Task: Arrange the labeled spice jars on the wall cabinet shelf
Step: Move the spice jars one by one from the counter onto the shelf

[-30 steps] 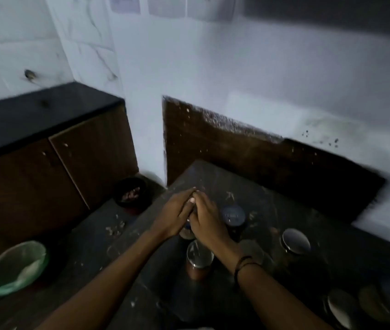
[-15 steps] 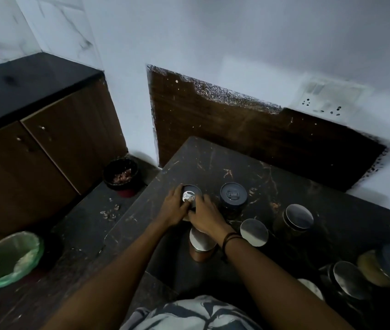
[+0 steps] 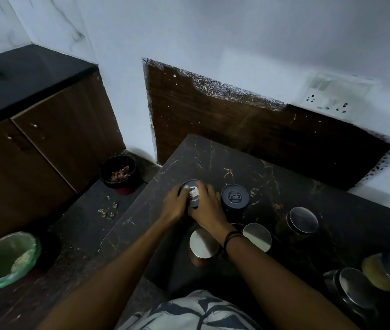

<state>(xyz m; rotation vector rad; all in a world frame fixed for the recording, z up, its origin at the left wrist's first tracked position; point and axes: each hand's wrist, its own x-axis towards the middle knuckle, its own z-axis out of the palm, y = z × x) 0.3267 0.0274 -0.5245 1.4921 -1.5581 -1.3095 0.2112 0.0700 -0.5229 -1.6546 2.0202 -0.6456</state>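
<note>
A dark-lidded jar (image 3: 188, 185) stands near the left front of the dark marble table (image 3: 332, 206). A white label strip (image 3: 193, 193) lies on its lid. My left hand (image 3: 174, 204) grips the jar's left side, while my right hand (image 3: 207, 206) wraps its right side with a finger on the label. Just right of them stands another dark-lidded jar (image 3: 234, 196). Three steel-lidded jars sit nearer me: one below my hands (image 3: 203, 246), one past my right wrist (image 3: 257, 236), one further right (image 3: 303, 220).
More jars cluster at the table's right edge, one with yellow contents (image 3: 389, 270) lying tilted. A green-lined bin (image 3: 6, 260) and a black bowl (image 3: 119, 172) sit on the floor at left. A wooden cabinet (image 3: 46, 144) with a black top stands left. A wall socket (image 3: 332, 96) sits behind.
The view has tilted down and both hands have lowered onto the jar's lid. The label, held at my fingertips a second ago, now lies pressed on the lid.
</note>
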